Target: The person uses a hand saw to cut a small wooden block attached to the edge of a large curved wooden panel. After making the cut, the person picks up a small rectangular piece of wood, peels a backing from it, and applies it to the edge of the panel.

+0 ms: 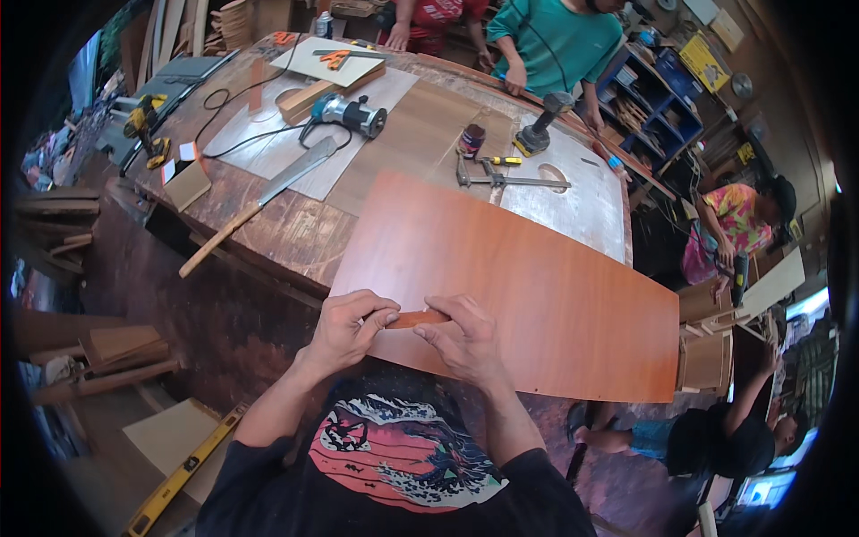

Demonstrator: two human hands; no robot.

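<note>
Busy workshop, worn bench (295, 234): short strip spans L & R fingers

Head view (only one): bench carries a big red-brown panel (537, 286), its near edge toward the person's dark printed T-shirt (403, 456). Small red-brown strip (419, 319) is above the panel, by its near L corner; can't tell if it touches the surface or is held just clear.

Key relation: strip sits directly btwn the hands, long axis running approx. L–R across the person's front, R end angled a bit farther away. L hand (347, 327) has the L end, R hand (463, 338) the R end, so neither is nearer. Fingers of both are narrow, pinched on the strip, thumbs on the near side, index fingers beyond; only the mid part shows bare.

Farther off on the bench, well apart from the hands: handsaw (297, 172) to the L, blue-and-silver power tool (347, 116) past it, bar clamp (528, 183) & cordless drill (534, 136) beyond the panel. Co-worker in green (564, 49) stands at the far side. Yellow level (183, 474) lies low L, off the bench.
</note>
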